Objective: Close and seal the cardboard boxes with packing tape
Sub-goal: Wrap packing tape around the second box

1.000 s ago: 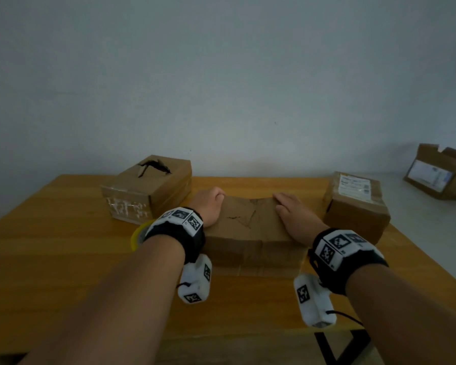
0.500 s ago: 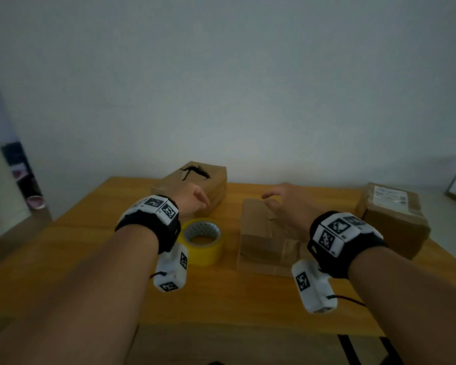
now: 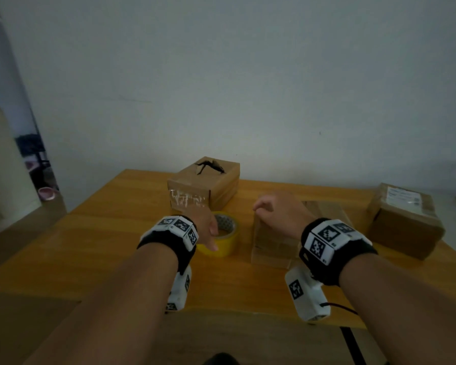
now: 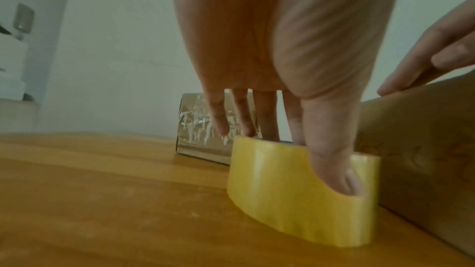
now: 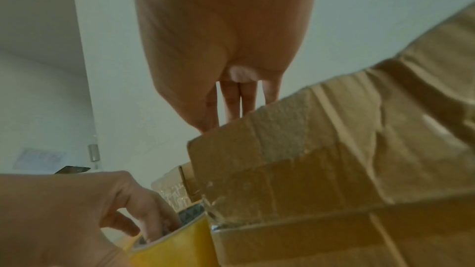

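A roll of yellow packing tape lies flat on the wooden table, left of a closed brown cardboard box. My left hand pinches the roll: in the left wrist view the thumb presses its outer wall, and the fingers reach down inside the core. My right hand rests on the box's top near its left edge. In the right wrist view its fingers lie straight over the box top.
A taller box with a torn top and shiny tape on its front stands behind the roll. Another box with a white label sits at the table's right end. A doorway opens at far left.
My left hand left the middle box, swung left and came down onto the tape roll. The right hand stayed over the box. My view turned left.
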`<control>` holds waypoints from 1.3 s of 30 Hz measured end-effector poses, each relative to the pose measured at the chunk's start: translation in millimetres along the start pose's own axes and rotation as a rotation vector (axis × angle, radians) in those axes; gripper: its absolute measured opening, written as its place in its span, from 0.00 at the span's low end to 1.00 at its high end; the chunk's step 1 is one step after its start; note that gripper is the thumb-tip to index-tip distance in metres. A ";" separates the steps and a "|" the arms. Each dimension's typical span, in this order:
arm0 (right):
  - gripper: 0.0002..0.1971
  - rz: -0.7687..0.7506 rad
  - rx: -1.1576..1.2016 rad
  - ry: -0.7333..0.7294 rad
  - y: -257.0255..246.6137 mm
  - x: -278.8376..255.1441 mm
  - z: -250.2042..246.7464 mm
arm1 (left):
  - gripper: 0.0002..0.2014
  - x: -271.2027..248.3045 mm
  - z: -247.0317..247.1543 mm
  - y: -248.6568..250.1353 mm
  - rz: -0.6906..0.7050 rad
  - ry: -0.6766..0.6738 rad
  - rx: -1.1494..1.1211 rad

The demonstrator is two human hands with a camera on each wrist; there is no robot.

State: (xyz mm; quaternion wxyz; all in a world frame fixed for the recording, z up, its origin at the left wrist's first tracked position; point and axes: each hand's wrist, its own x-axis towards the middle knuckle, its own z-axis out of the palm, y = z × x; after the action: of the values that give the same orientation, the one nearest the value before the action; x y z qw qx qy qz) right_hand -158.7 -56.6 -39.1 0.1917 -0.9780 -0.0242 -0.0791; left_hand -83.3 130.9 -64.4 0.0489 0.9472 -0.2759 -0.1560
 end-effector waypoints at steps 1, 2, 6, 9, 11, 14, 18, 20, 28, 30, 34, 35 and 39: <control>0.12 0.006 -0.004 -0.002 0.5 -0.4 -0.6 | 0.23 -0.4 -0.4 1.3 0.007 0.015 0.004; 0.12 0.011 -0.016 -0.001 1.4 -0.5 -1.2 | 0.22 -1.3 -2.7 1.6 0.016 0.043 -0.006; 0.25 -0.037 -0.091 -0.015 1.3 2.2 -7.7 | 0.20 -5.9 -30.7 -3.1 0.002 0.224 -0.336; 0.39 -0.072 -0.043 0.025 -5.3 2.8 -12.9 | 0.11 -10.8 -54.9 2.0 0.060 0.250 -0.723; 0.42 -0.071 0.020 0.086 -7.9 5.6 -15.6 | 0.05 -16.1 -67.7 12.2 0.131 0.243 -0.980; 0.29 -0.012 0.086 0.246 -5.6 10.7 -23.7 | 0.04 -20.6 -78.9 27.6 0.201 0.226 -1.013; 0.14 0.026 0.034 0.304 3.5 11.1 -35.6 | 0.11 -18.1 -78.2 42.2 0.250 0.171 -1.043; 0.16 0.089 0.049 0.325 8.7 8.9 -38.6 | 0.14 -15.4 -75.7 49.4 0.270 0.153 -1.080; 0.15 0.263 0.408 0.380 33.0 -1.0 -41.5 | 0.07 -10.3 -73.3 73.7 0.343 0.120 -1.112; 0.15 0.283 0.477 0.382 37.4 -0.6 -40.6 | 0.08 -10.0 -72.6 76.5 0.350 0.120 -1.125; 0.15 0.335 0.634 0.358 44.1 1.0 -38.9 | 0.08 -10.0 -73.1 79.7 0.359 0.123 -1.148; 0.14 0.351 0.676 0.353 44.7 1.4 -38.9 | 0.09 -10.1 -73.2 80.2 0.361 0.123 -1.152; 0.14 0.399 0.869 0.336 42.8 -0.4 -39.5 | 0.10 -9.5 -72.8 79.3 0.376 0.112 -1.172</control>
State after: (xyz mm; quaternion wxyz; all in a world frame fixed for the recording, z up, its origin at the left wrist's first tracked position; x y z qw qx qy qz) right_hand -161.5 -111.1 -18.9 0.5934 -0.7673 0.1638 -0.1799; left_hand -107.6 69.6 21.3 0.6022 0.7047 -0.3035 -0.2205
